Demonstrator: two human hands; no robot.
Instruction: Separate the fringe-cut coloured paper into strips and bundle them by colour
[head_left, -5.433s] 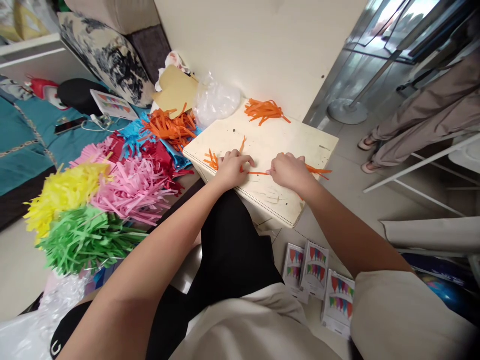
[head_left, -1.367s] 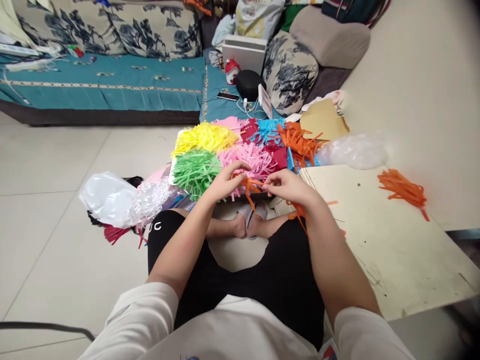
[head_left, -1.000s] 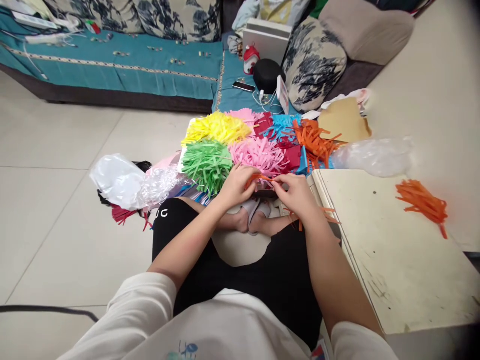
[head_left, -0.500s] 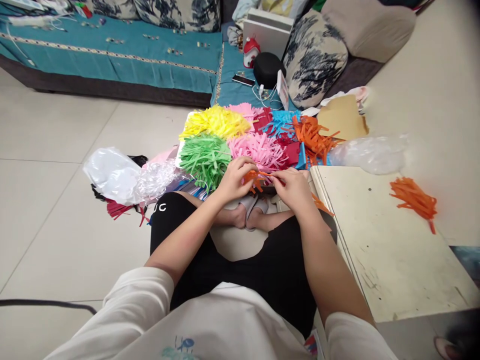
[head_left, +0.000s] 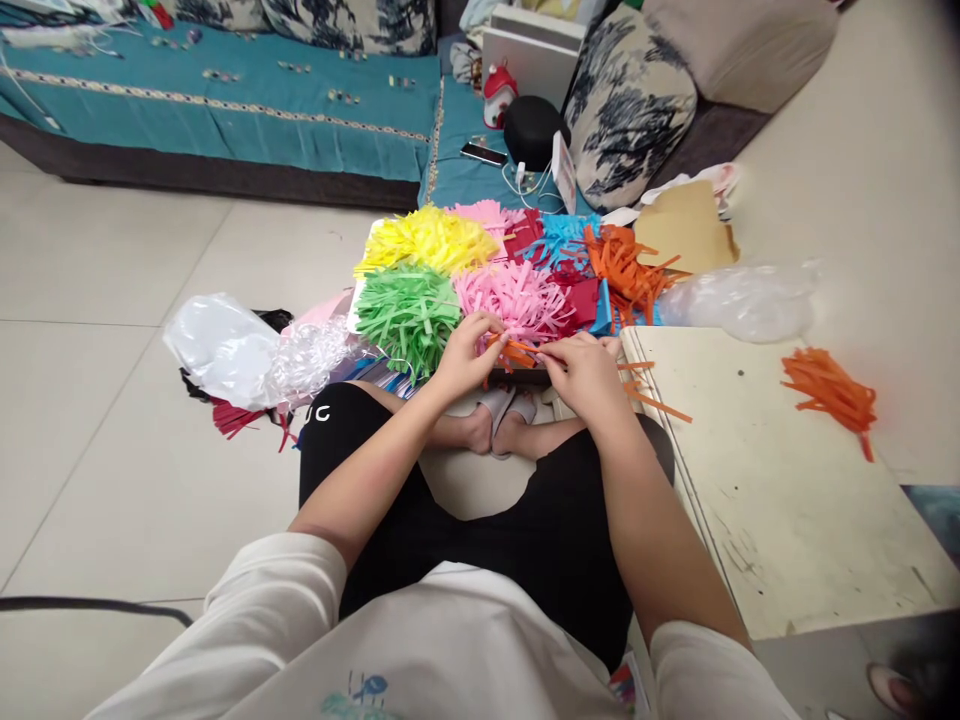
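Between my two hands stretches a bunch of orange paper fringe [head_left: 517,350], its cut strips sticking out past my right wrist. My left hand [head_left: 472,355] pinches one end with bent fingers. At the other end my right hand [head_left: 585,370] grips the fringe between thumb and fingers. Just beyond lie a pink paper tassel [head_left: 514,300] and a green paper tassel [head_left: 411,315]. Farther back are a yellow paper tassel [head_left: 431,240], a blue paper tassel [head_left: 562,240] and another pile of orange fringe [head_left: 626,270].
A cream bench top [head_left: 780,480] at my right bears a finished-looking orange tassel [head_left: 831,395] and a clear plastic bag [head_left: 742,300]. White plastic bags [head_left: 225,345] lie on the floor at left. A teal-covered sofa [head_left: 262,110] stands behind, with a phone [head_left: 484,153] on it.
My left fingers have shifted slightly along the orange fringe. Its loose strips now spread farther out to the right of my right wrist.
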